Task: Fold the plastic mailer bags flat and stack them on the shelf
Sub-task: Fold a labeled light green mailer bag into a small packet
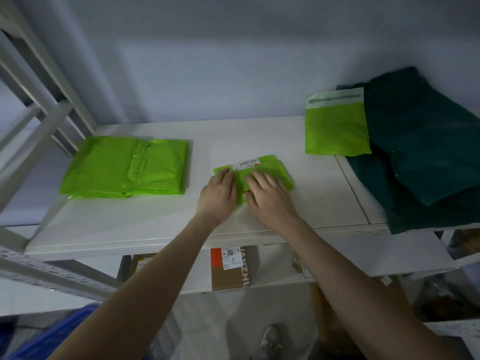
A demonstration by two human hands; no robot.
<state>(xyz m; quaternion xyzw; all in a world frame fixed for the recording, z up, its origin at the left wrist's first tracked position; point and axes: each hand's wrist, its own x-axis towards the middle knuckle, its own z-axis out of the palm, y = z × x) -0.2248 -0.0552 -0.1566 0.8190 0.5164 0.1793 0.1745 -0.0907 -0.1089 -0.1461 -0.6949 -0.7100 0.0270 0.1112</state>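
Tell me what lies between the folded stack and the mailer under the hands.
Only bare shelf between the stack and the mailer, in the head view.

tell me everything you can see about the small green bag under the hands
The small green mailer is bright lime, thin glossy plastic, folded into a compact, slightly creased packet. A white shipping label with a barcode sits at its far edge. It lies flat on the white shelf, near the middle. The left hand and right hand press on it, fingers straight.

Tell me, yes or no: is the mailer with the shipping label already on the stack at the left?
No, the labelled mailer lies mid-shelf under both hands, left and right, apart from the stack.
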